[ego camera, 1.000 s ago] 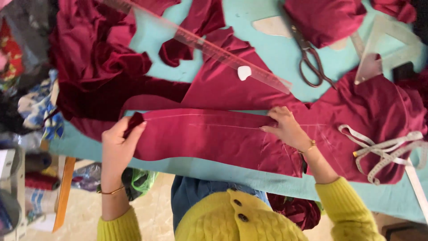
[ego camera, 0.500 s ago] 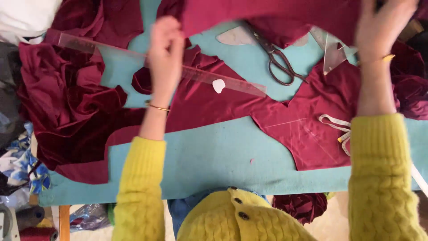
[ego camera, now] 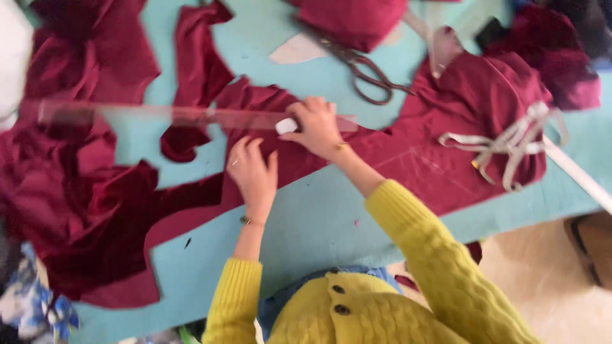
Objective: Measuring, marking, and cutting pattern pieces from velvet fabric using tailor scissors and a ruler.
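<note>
Half a second ago both hands were raised at the top of the frame, lifting a maroon fabric piece. Now the left hand [ego camera: 254, 173] is laid flat on the maroon cloth [ego camera: 408, 159] at centre, and the right hand [ego camera: 315, 127] is closed on the white chalk [ego camera: 286, 125] beside the clear ruler [ego camera: 159, 116]. The lifted piece is gone from the hands.

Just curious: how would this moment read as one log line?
left hand: flat on maroon fabric | right hand: on white chalk by clear ruler | scissors: idle on teal table
</note>
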